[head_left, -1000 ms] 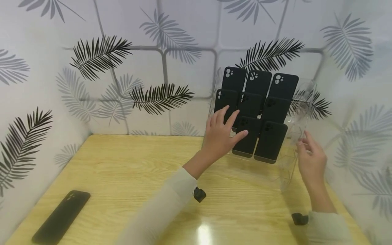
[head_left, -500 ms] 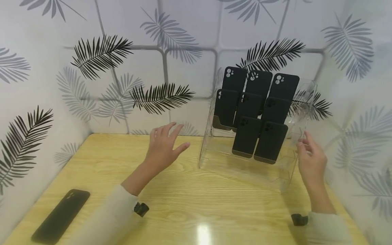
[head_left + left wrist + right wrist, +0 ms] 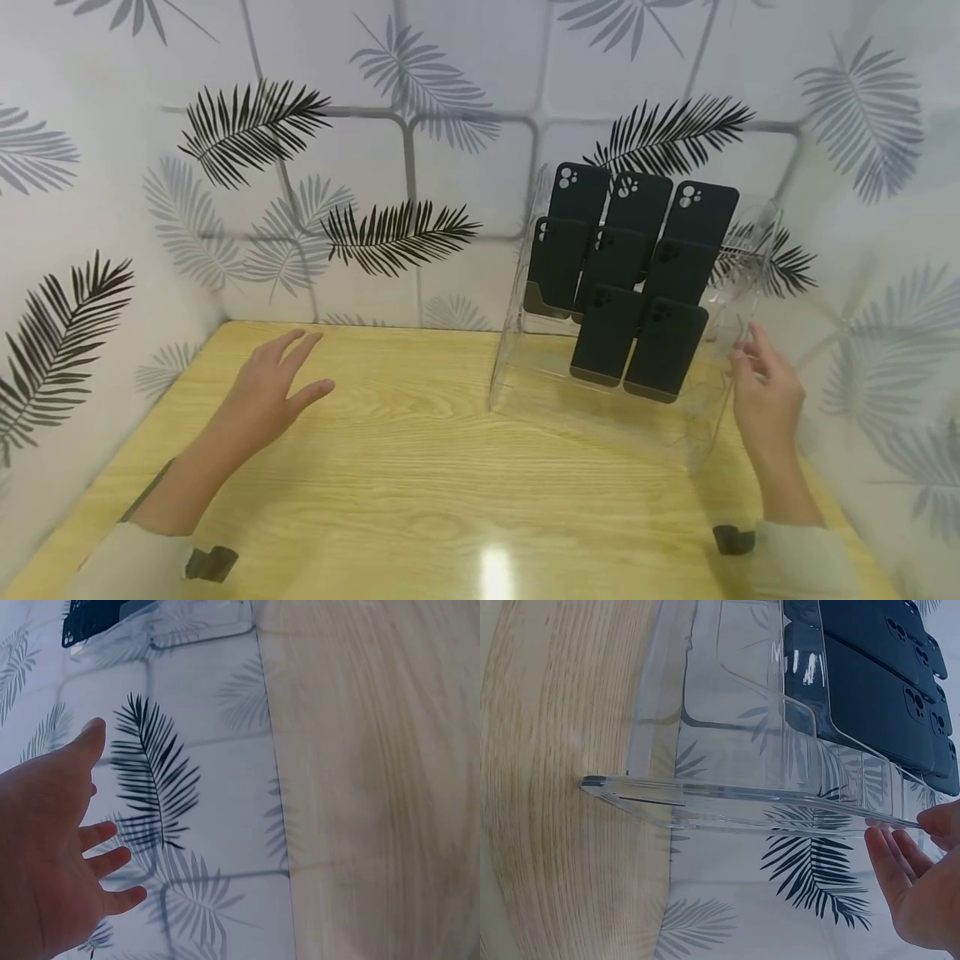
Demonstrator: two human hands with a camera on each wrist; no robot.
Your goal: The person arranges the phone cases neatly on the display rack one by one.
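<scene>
Black phone cases [image 3: 602,337] with camera cutouts stand in rows on a clear acrylic stepped display stand [image 3: 517,375]. The front row holds two of them, toward its right. My right hand [image 3: 768,396] pinches the stand's right side edge; in the right wrist view thumb and fingers sit on either side of the clear panel [image 3: 802,799]. My left hand [image 3: 262,392] is over the left part of the table, fingers spread and holding nothing. Under the left forearm, the edge of another black phone case [image 3: 147,490] shows; the remainder is hidden.
The wood-grain table [image 3: 420,467] meets a white wall [image 3: 465,183] with leaf prints at the back, and patterned walls rise on both sides. A black camera strap piece [image 3: 212,564] sits at the left cuff, another [image 3: 733,540] at the right cuff.
My left hand has moved from in front of the stand far to the left, its arm now covering most of the loose phone case. The right hand stays on the stand's edge.
</scene>
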